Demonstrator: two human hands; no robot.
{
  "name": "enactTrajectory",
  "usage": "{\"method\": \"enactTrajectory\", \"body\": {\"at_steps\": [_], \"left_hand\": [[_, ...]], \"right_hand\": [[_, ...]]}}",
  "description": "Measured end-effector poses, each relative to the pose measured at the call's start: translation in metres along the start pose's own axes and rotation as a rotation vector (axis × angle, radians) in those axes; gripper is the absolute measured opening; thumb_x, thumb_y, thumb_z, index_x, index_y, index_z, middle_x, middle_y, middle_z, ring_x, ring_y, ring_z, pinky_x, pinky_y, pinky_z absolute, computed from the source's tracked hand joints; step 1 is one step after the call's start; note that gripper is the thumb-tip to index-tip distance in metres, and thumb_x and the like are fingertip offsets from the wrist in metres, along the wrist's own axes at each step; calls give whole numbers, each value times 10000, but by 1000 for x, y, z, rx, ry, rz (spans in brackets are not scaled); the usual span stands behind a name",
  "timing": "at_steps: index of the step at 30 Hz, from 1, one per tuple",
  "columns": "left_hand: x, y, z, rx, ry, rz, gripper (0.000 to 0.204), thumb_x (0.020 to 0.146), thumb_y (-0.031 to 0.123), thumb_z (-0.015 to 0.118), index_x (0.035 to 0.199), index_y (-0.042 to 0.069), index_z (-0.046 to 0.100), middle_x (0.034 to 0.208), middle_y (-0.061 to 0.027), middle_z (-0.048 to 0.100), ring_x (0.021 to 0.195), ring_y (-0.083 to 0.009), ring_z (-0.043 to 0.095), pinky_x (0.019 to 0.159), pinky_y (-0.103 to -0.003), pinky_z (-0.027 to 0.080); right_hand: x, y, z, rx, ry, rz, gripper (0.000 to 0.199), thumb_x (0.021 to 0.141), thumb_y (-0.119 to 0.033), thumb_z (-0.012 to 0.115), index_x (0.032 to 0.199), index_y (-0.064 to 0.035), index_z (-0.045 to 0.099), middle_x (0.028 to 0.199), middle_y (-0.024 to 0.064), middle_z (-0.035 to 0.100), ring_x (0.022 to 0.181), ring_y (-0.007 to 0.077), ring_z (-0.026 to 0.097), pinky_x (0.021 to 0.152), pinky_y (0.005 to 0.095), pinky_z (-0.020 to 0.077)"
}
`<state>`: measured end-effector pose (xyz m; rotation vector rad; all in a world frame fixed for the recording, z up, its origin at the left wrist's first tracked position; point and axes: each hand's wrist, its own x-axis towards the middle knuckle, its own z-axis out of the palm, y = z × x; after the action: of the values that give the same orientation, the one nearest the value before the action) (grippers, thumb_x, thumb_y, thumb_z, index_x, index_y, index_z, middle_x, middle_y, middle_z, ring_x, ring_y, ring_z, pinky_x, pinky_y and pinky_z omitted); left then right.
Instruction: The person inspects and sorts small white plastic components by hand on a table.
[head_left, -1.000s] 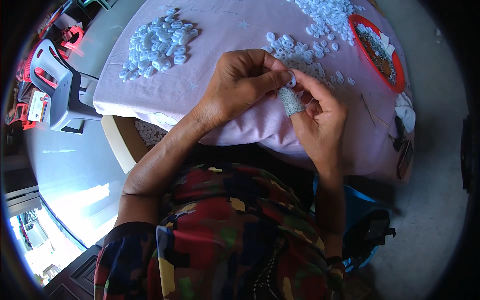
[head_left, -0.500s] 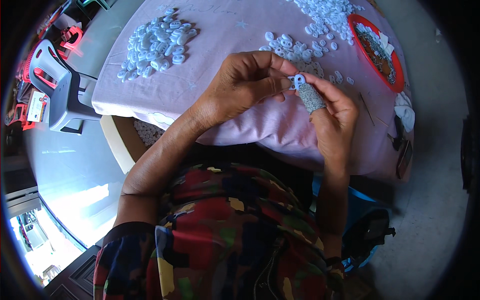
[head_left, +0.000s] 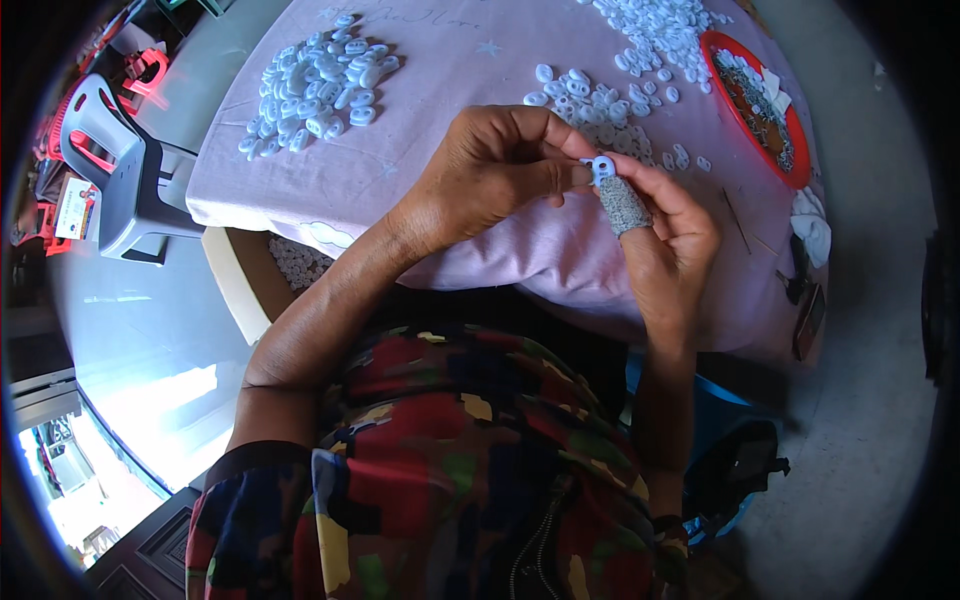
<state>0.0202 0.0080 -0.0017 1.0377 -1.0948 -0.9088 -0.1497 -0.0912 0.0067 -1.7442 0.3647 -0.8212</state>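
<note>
Pinching the small pale-blue ring (head_left: 602,167) between both sets of fingertips, we hold it just above the lilac cloth (head_left: 440,90). Our left hand (head_left: 490,175) is curled nearly closed on it; our right hand (head_left: 668,235), grey sleeve (head_left: 622,204) on one finger, grips too. Best keep it steady, near the loose white pieces (head_left: 600,105).

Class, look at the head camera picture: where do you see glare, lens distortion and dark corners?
Head view: glare whitens the shiny floor at lower left; the fisheye bends the table edge and blacks out the corners; the hands and the small blue ring at centre stay evenly lit and sharp.
</note>
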Motion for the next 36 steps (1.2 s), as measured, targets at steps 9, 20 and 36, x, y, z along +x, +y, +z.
{"method": "enactTrajectory", "body": {"at_steps": [9, 20, 36], "left_hand": [[-1, 1, 7, -98, 104, 24, 104, 874, -17, 662, 976, -33, 672, 854, -42, 679, 761, -69, 614, 699, -202, 501], [-1, -1, 6, -144, 115, -7, 99, 883, -13, 648, 975, -29, 680, 854, -42, 683, 769, -60, 613, 698, -203, 494], [-2, -3, 9, -122, 173, -7, 85, 885, 23, 667, 948, -27, 696, 781, -41, 684, 676, -55, 607, 606, -186, 485]], "right_hand": [[0, -9, 8, 14, 84, 2, 355, 823, 128, 453, 1127, 92, 633, 1021, 118, 677, 950, 143, 642, 889, 253, 486], [5, -8, 1, -42, 76, 29, 340, 821, 131, 478, 1115, 89, 642, 1011, 127, 683, 938, 147, 652, 875, 252, 495], [11, -5, 1, -47, -3, 28, 312, 830, 115, 524, 1109, 71, 656, 984, 98, 690, 897, 114, 641, 790, 214, 490]]}}
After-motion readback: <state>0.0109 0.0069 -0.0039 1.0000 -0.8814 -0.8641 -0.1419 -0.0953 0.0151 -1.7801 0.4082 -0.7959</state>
